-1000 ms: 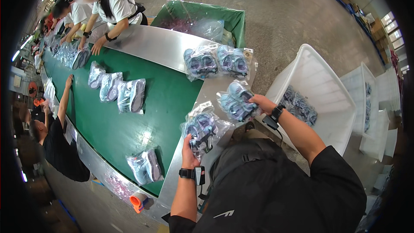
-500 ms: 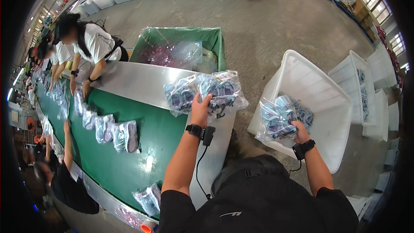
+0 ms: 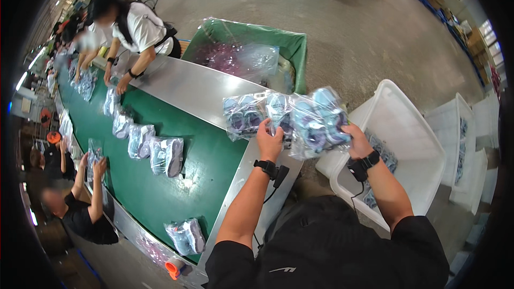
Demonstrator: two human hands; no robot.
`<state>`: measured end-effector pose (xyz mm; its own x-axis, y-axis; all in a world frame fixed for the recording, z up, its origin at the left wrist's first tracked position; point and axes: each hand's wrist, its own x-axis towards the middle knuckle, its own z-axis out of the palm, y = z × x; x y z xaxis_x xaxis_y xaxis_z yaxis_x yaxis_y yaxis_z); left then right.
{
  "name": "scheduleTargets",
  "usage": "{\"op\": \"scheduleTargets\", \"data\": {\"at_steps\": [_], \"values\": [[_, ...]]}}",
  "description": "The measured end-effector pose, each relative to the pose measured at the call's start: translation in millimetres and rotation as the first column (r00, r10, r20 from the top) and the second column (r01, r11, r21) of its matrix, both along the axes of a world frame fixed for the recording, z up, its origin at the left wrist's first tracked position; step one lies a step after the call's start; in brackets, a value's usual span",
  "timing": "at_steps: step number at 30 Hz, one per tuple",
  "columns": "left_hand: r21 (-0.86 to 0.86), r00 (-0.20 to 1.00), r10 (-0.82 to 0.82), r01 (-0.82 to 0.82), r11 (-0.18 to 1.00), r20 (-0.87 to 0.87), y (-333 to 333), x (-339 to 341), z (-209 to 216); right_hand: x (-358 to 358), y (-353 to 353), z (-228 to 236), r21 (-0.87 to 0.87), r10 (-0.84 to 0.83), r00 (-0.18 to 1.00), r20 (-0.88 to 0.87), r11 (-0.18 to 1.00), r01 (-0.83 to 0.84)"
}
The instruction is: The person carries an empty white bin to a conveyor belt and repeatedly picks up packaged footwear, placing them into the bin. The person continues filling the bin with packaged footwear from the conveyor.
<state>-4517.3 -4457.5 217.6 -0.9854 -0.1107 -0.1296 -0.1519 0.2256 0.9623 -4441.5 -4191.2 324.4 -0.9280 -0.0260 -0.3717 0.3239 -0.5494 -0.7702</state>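
Note:
My left hand (image 3: 269,142) is closed on clear-bagged blue and purple sandals (image 3: 243,113), held up over the metal ledge at the belt's end. A second group of bagged sandals (image 3: 319,126) hangs from my right hand (image 3: 360,142), whose fingers pinch the bag's right side. The two groups overlap in front of me, so I cannot tell exactly where one bag ends. Below and right of my right hand stands a white plastic bin (image 3: 423,182) with more bagged sandals (image 3: 383,150) inside, partly hidden by my forearm.
On the green conveyor belt (image 3: 134,192), several bagged pairs (image 3: 166,156) lie in a row; another pair (image 3: 185,236) rests near its close end. Beyond the metal ledge (image 3: 187,83) is a green-lined container (image 3: 297,56). Co-workers (image 3: 144,32) line the belt. More white bins (image 3: 455,144) stand right.
My right hand has lifted its bagged sandals out of the bin and carried them left, against those in my left hand. The view has turned left. A black-sleeved co-worker now raises both hands with a bag.

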Motion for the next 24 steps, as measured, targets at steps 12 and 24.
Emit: {"op": "scheduleTargets", "data": {"at_steps": [12, 24], "values": [[-0.334, 0.954, 0.044, -0.147, 0.931, -0.297, -11.5, -25.4, -36.1, -99.5, -93.6, 58.7, -0.135, 0.148, 0.988, -0.037, 0.979, -0.152], [-0.004, 0.945, 0.211, -0.217, 0.976, 0.251, -146.3, 135.2, -36.2, -173.1, -191.5, -19.5, 0.625, 0.29, 0.935, 0.206, 0.696, -0.353]]}}
